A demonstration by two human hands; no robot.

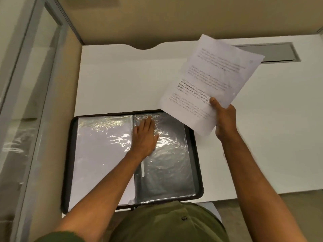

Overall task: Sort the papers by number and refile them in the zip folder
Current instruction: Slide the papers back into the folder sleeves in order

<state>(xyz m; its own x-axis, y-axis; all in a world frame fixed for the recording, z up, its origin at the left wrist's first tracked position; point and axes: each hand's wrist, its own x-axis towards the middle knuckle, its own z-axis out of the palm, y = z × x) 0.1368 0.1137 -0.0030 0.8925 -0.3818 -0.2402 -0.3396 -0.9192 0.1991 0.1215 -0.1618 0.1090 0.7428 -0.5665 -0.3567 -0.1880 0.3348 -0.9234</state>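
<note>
My zip folder (198, 154) lies open; my left hand (145, 137) presses flat on an empty sleeve (167, 163), my right hand (224, 119) pinches the papers (209, 81). Refiling looks barely started.

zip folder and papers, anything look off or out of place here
Nothing serious. The zip folder lies open and flat on the desk, though its near edge overhangs the desk's front edge. The right hand holds the papers tilted above the desk, and the left hand lies flat on a wrinkled, empty-looking plastic sleeve.
</note>
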